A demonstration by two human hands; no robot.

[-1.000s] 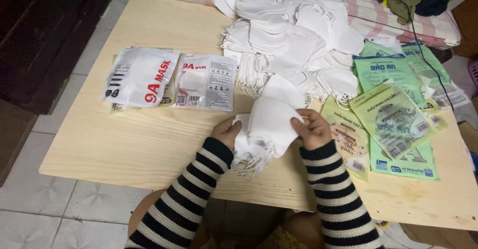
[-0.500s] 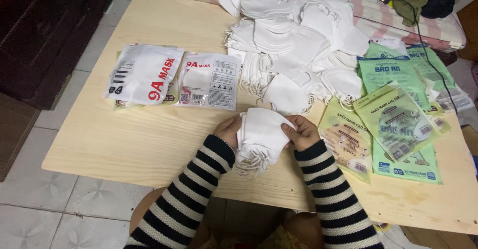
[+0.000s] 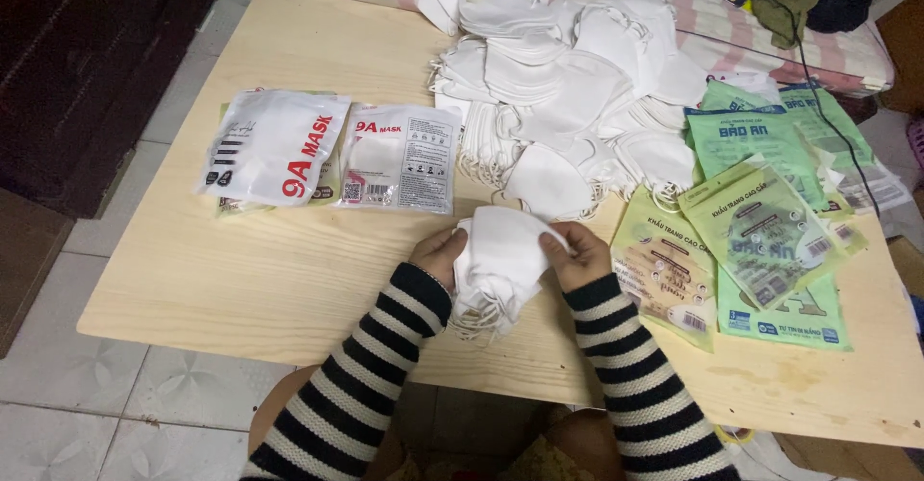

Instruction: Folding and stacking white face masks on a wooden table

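Fingers [image 3: 553, 242] clasp stacked white masks [image 3: 496, 260].

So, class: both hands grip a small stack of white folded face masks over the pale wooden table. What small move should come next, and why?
Probably square the stack of white folded face masks up: the left hand and right hand pinch its sides, yet the ear loops dangle loose below and the edges look uneven. The white printed pouches lie close by on the table.

Soft even light — sharp, faint shadows
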